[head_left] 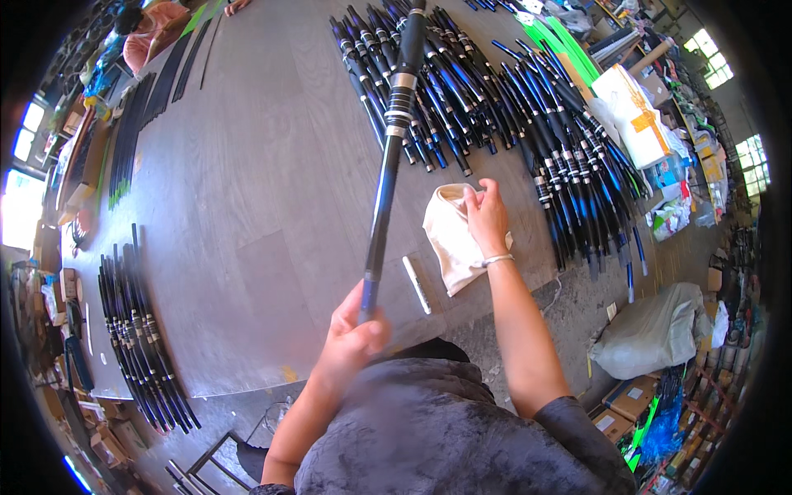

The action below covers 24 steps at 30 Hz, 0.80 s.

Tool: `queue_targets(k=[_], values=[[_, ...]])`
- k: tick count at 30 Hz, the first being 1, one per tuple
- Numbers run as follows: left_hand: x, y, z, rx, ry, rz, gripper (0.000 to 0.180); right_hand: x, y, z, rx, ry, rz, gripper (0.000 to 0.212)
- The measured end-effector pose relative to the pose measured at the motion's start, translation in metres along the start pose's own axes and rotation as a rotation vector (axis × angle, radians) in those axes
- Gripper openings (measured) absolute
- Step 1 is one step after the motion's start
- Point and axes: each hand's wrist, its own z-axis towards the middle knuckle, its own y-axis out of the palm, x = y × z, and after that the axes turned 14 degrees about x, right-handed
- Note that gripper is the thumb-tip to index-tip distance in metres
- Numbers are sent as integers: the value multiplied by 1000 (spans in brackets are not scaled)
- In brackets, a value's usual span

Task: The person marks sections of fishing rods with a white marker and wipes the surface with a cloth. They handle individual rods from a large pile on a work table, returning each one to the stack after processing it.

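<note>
My left hand (353,332) is closed around the lower end of a dark fishing rod (384,186). Blue-black and glossy, with silver rings and a black grip section, the rod stands tilted, its upper end leaning slightly right past the top edge. On the table's near side lies a folded cream cloth (450,239). My right hand (487,216) is on that cloth with curled fingers gripping it; part of the fingers is hard to make out. Between the two hands a white marker pen (417,285) lies on the tabletop.
The grey table (264,198) carries a large heap of fishing rods (462,91) at the far right, more rods (569,157) nearer, and a small bundle (140,338) at left. Black thin rods (136,124) lie far left, near another person (155,33). A white sack (648,334) sits right.
</note>
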Motion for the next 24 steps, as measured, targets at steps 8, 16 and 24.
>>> queue_targets(k=[8, 16, 24], values=[[-16, 40, 27, -23, -25, 24, 77, 60, 9, 29, 29, -527, 127, 19], [-16, 49, 45, -65, -30, 17, 77, -8, -101, 42, -405, 342, 827, 14], [-8, 51, 54, -71, -72, 59, 76, -38, -141, 31, -516, 64, 726, 28]])
